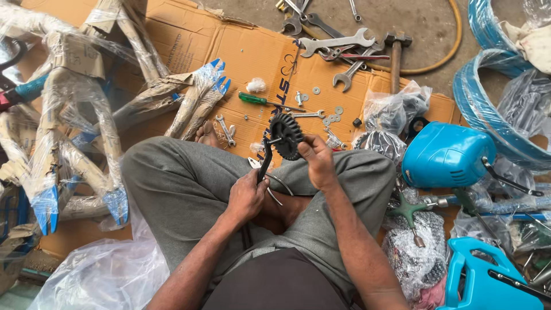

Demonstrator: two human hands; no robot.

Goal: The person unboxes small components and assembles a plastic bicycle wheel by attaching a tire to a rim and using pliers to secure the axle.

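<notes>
I sit cross-legged on flattened cardboard (241,51). My left hand (247,195) grips the lower end of a black crank arm (265,158). A black toothed chainwheel (286,135) sits at the arm's upper end, and my right hand (317,161) holds it by its right edge. Both hands hover above my grey-trousered knees. A thin wire piece (279,185) lies on my lap under the hands.
A green-handled screwdriver (258,100), small spanners (225,130), washers and bolts lie on the cardboard ahead. Larger spanners (336,43) and a hammer (396,57) lie farther off. A wrapped bicycle frame (86,115) lies left. Blue plastic parts (445,155), blue rims (488,115) and bagged parts crowd the right.
</notes>
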